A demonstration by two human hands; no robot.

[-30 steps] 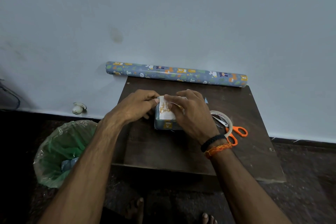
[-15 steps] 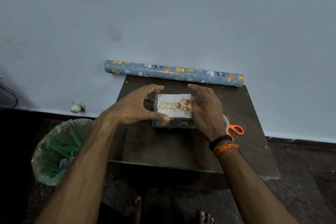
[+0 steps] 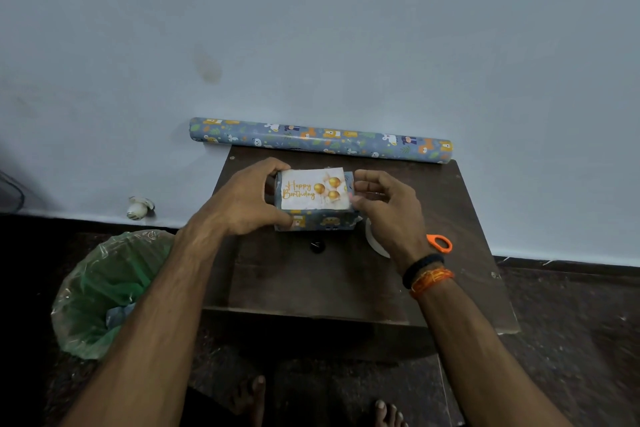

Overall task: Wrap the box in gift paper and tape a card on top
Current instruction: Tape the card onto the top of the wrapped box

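While the box (image 3: 317,218) sits toward the far middle of the table (image 3: 346,281), I see both hands on it. It's a small rectangular block in glossy blue paper printed with little cartoon animals, the creases sharp along its near face. On top lies the card (image 3: 313,189), flat, white and matte, with "Happy Birthday" in gold script and three shiny gold balloons beside the words.

My left hand (image 3: 242,204) is curled round the box's left end, fingers over the far top edge, thumb pressed to the near lower corner. My right hand (image 3: 388,211) is at the right end, fingers bent, the tips meeting the box's right edge; how firmly they pinch it I can't tell. Black and orange thread bands circle that wrist.

The roll (image 3: 320,139) of the same paper, a long smooth tube, lies along the table's far edge against the wall. Near the right edge, an orange plastic handle of the scissors (image 3: 440,243) peeks out beside the pale tape ring (image 3: 375,243), half hidden under my wrist. The table is dark, worn wood. Off its left edge stands a bin (image 3: 104,291) lined with crinkled green plastic.
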